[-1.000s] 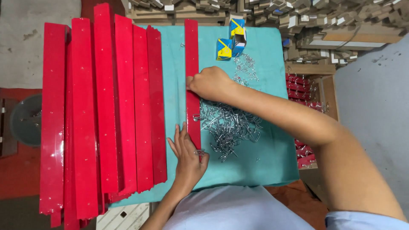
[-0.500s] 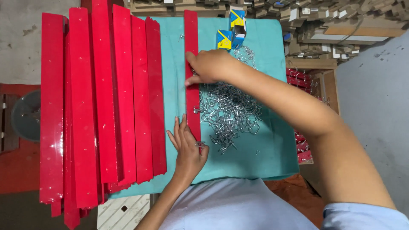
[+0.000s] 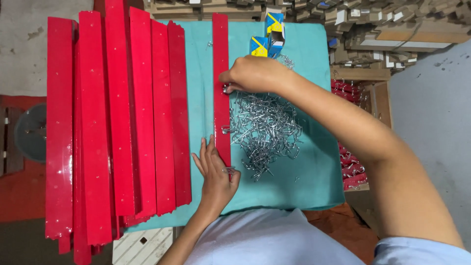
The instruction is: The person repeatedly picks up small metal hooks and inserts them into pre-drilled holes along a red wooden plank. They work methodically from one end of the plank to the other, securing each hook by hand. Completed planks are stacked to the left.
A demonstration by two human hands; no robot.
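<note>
A single long red strip [image 3: 221,54] lies lengthwise on the teal-covered table [image 3: 314,181]. My left hand [image 3: 216,176] rests flat at its near end, fingers spread, with a small metal hook under the thumb side. My right hand [image 3: 252,74] is pinched on a small metal hook at the strip's right edge, about halfway up. A heap of silver metal hooks [image 3: 265,130] lies just right of the strip, between my two hands.
Several more red strips [image 3: 122,122] lie side by side over the table's left part, overhanging the near edge. Two blue-and-yellow small boxes [image 3: 267,37] stand at the far edge. Cardboard stacks [image 3: 392,29] and a crate of red parts [image 3: 351,162] are on the right.
My right hand has stayed on the strip's right edge, working a hook there. The left hand has stayed at the near end. The view has shifted slightly.
</note>
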